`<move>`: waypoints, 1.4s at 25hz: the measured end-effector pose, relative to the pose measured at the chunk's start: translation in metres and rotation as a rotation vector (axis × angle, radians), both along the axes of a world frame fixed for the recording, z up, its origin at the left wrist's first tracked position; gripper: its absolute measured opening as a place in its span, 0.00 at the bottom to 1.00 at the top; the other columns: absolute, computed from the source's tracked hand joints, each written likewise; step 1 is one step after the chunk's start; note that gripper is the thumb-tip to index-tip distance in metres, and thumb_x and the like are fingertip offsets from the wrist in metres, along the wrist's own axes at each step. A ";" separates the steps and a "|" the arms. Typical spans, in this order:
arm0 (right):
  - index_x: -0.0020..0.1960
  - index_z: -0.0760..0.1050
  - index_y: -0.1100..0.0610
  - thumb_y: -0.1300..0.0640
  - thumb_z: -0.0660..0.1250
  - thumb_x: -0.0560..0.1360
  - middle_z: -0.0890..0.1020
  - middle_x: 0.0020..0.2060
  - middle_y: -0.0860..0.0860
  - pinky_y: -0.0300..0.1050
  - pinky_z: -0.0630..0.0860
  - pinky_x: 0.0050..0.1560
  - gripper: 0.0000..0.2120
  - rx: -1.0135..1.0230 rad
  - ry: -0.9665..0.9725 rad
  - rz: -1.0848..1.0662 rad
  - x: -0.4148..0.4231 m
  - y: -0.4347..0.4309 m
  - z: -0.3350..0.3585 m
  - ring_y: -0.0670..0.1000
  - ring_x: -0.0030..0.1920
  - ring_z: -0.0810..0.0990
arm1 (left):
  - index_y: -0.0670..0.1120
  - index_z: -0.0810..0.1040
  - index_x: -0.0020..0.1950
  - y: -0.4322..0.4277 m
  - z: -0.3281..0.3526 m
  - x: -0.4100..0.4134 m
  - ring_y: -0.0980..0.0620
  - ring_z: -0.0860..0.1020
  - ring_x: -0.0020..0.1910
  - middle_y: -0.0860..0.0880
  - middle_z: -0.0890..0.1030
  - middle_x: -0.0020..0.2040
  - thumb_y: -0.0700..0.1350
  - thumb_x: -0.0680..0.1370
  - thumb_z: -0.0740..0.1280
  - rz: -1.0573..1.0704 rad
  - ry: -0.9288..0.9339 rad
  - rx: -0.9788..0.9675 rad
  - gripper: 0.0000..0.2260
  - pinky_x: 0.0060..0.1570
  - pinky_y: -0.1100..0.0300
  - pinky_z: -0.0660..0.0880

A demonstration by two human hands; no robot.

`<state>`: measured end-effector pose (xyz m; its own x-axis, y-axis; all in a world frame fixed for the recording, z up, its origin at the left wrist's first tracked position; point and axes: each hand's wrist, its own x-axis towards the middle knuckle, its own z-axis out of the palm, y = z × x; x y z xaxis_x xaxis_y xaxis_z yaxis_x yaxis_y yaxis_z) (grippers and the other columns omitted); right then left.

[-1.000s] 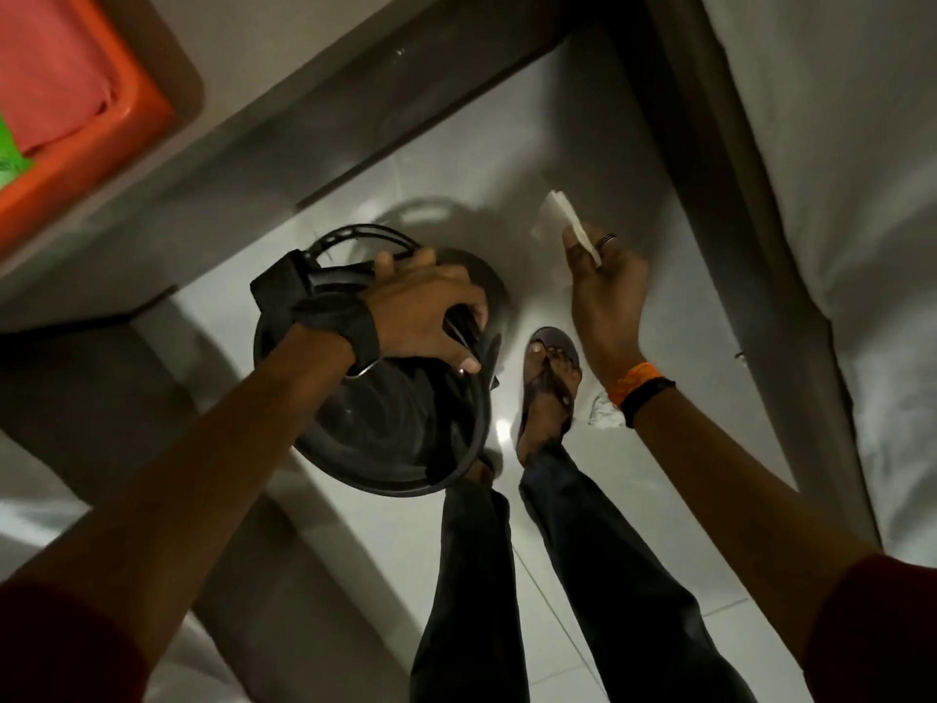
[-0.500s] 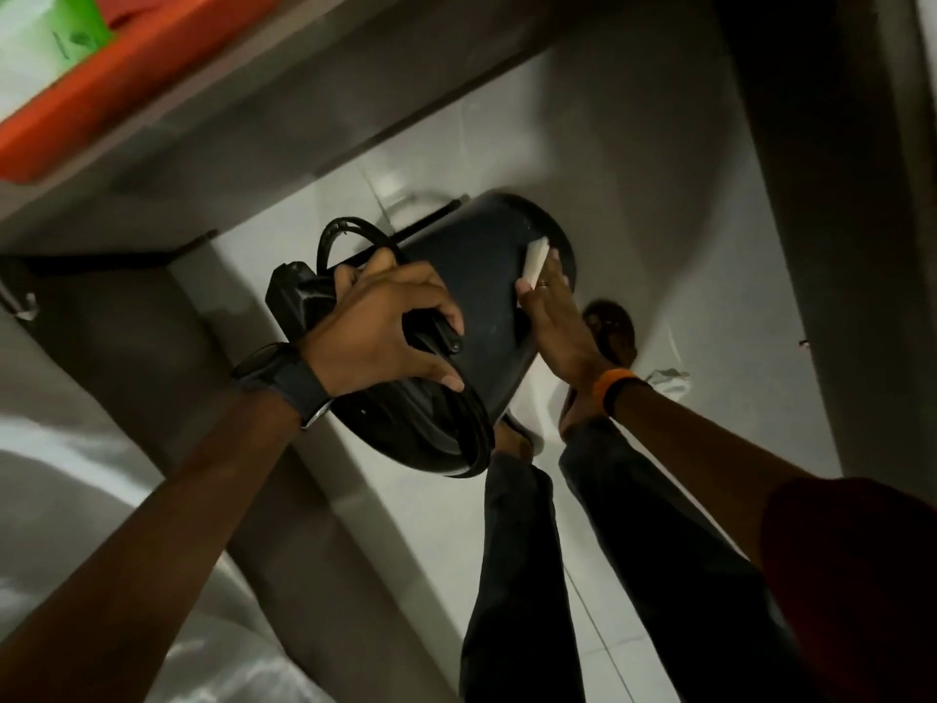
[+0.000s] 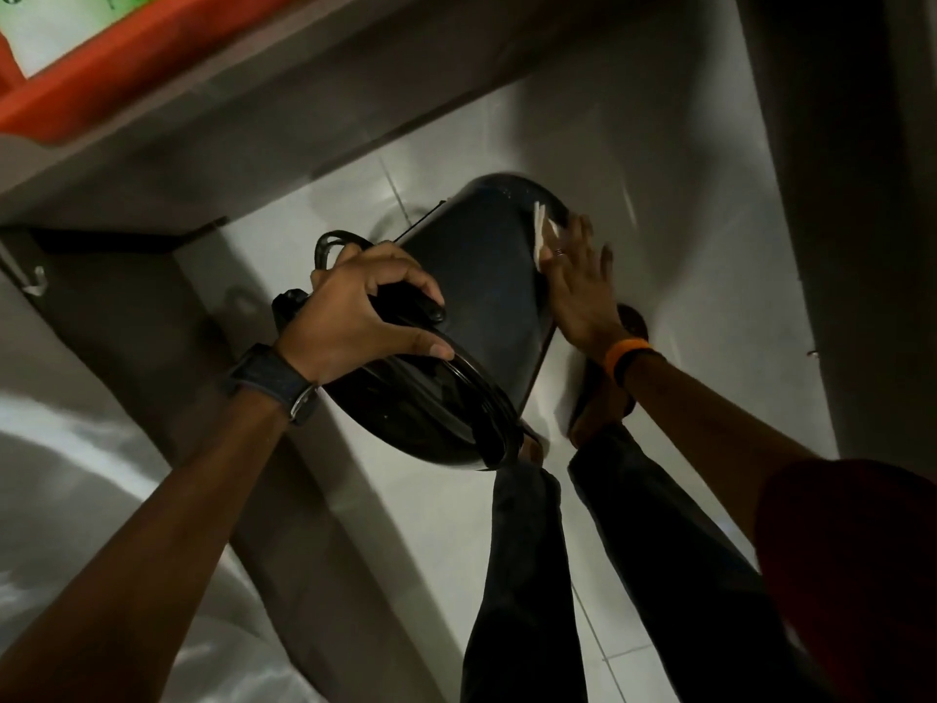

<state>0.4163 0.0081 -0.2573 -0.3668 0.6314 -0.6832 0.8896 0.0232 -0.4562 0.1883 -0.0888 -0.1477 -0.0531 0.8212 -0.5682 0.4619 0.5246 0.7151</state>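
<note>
While left hand [image 3: 362, 309] grips the pot [image 3: 481, 281], flat right hand [image 3: 580, 291] presses tissue [image 3: 542, 238].

**Dim room, pale tiled floor**

Glossy white floor tiles [image 3: 684, 220] with thin grout lines catch a dull sheen. A grey table edge [image 3: 253, 109] crosses the upper left and bears an orange tray [image 3: 101, 88]. A dark furniture edge [image 3: 811, 195] runs down the right. The light is low.

The pot [image 3: 476, 296] hangs tilted above the floor [image 3: 699, 235], left grip [image 3: 355, 317] on its near-left edge, right grip [image 3: 578, 286] and tissue [image 3: 541, 241] against its right side, tray [image 3: 101, 88] on the surface [image 3: 213, 159] behind-left.
</note>
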 end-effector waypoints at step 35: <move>0.76 0.66 0.40 0.43 0.51 0.83 0.70 0.75 0.40 0.42 0.62 0.78 0.22 -0.277 0.473 0.081 -0.012 -0.001 0.058 0.44 0.77 0.66 | 0.56 0.83 0.45 0.030 0.000 0.017 0.49 0.72 0.59 0.62 0.77 0.50 0.55 0.56 0.82 -0.095 -0.009 0.031 0.20 0.66 0.45 0.66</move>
<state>0.4047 0.0067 -0.1997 -0.7139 0.4086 -0.5686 0.5868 -0.0940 -0.8043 0.2057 -0.0589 -0.1480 0.0307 0.8397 -0.5421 0.5019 0.4561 0.7349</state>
